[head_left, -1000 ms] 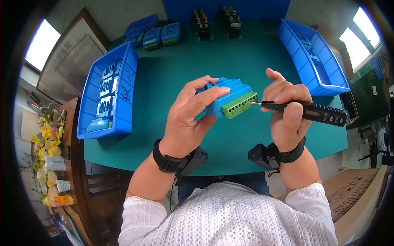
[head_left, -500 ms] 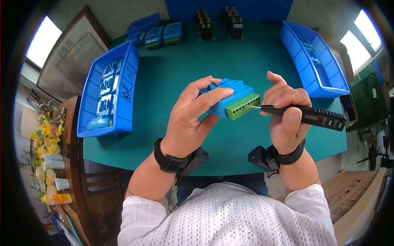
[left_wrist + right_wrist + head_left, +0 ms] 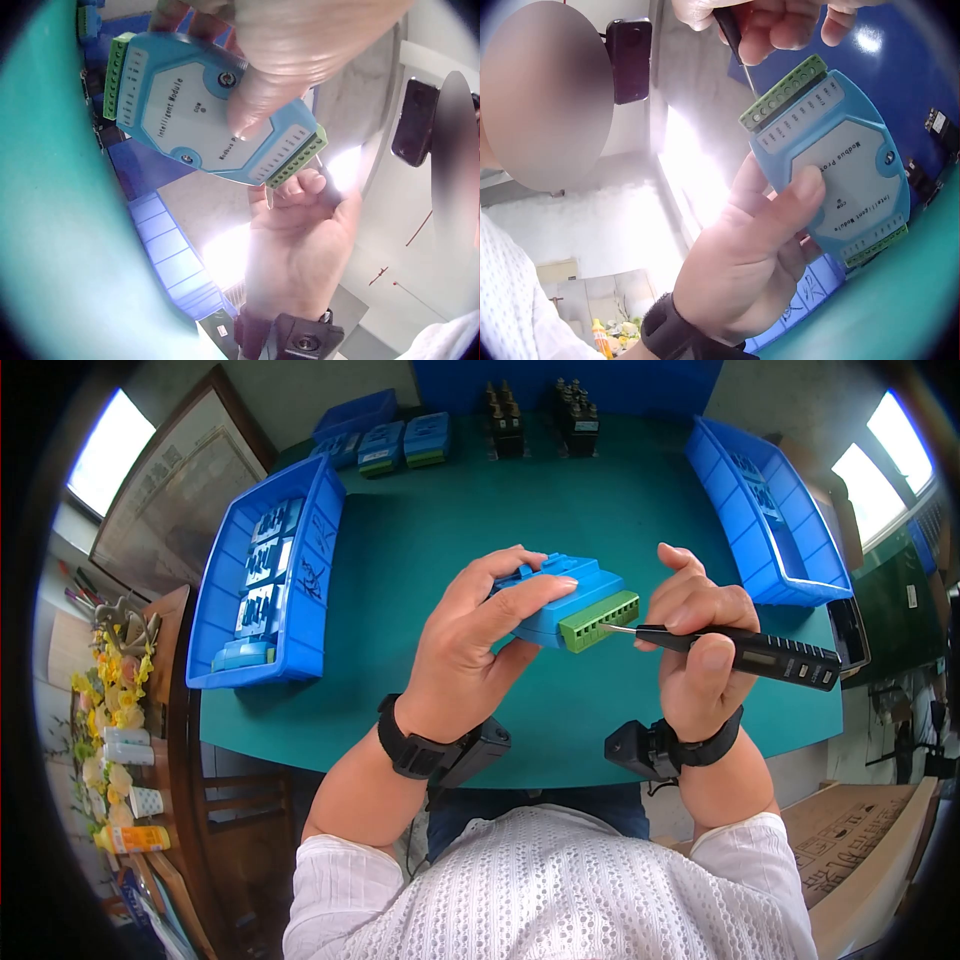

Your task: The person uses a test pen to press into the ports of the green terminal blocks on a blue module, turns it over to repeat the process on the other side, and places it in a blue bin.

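My left hand (image 3: 470, 625) grips a blue module (image 3: 575, 582) above the table, thumb across its labelled face. The label reads "Intelligent Module" in the left wrist view. Green screw terminal blocks (image 3: 298, 157) run along two opposite ends of the module. My right hand (image 3: 700, 645) holds a black tester screwdriver (image 3: 770, 657) with a small window and buttons on its handle. Its thin metal shaft (image 3: 751, 84) points at the green block facing it, tip right at the row of openings. The index finger of that hand is raised off the handle.
Blue bins stand at left (image 3: 325, 575) and right (image 3: 800, 588), both with modules inside. More blue modules (image 3: 427, 435) and a small blue bin (image 3: 355, 415) sit at the back left. Two black components with metal posts (image 3: 577, 422) stand at the back of the green table (image 3: 400, 550).
The screwdriver tip has shifted leftward along the green terminal block, toward its middle. The module has moved slightly right in the head view; both hands keep their holds.
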The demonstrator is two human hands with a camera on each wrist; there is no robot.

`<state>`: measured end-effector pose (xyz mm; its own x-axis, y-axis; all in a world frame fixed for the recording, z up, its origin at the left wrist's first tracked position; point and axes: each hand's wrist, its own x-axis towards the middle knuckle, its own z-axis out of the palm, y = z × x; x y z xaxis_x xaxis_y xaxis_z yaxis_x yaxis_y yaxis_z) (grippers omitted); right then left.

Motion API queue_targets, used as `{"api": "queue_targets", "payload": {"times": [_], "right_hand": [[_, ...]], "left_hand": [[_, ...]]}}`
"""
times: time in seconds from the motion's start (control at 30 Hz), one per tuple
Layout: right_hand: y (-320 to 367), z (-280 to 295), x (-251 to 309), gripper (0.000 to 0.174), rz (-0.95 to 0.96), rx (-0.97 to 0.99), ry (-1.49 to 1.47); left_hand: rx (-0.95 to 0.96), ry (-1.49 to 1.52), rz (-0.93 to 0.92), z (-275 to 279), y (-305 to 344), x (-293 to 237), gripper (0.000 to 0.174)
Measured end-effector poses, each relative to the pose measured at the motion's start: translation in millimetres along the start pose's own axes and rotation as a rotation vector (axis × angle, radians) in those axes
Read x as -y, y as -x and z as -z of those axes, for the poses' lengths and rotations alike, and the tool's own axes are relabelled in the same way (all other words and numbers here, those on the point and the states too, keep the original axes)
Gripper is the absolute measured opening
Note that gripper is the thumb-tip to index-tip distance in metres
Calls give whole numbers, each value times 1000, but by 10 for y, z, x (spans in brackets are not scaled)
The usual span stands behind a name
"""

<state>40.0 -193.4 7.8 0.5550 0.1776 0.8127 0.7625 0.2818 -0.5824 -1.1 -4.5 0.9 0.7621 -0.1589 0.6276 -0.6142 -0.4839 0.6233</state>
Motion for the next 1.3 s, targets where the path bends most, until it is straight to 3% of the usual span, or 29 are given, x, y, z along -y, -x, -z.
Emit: {"api": "queue_targets", "payload": {"times": [0.27, 0.37, 0.97, 1.07, 1.17, 1.27, 1.3], "right_hand": [[10, -13, -5, 26, -7, 3, 14], [11, -16, 9, 27, -2, -6, -13], [4, -53, 26, 29, -23, 76, 24], [-29, 10, -23, 30, 15, -54, -24], [-55, 49, -53, 23, -77, -247, -164], [-52, 55, -98, 20, -233, -309, -168], [-49, 53, -98, 19, -254, -306, -161]], "left_hand": [[-8, 6, -1, -3, -13, -19, 61], [11, -5, 2, 8, 1, 11, 49], [5, -22, -10, 1, 0, 11, 51], [44, -17, -5, 50, -16, 0, 46], [9, 274, 197, -16, 58, 139, 44], [-24, 780, 503, -60, 13, 42, 49], [20, 799, 590, -34, 17, 49, 50]]}}
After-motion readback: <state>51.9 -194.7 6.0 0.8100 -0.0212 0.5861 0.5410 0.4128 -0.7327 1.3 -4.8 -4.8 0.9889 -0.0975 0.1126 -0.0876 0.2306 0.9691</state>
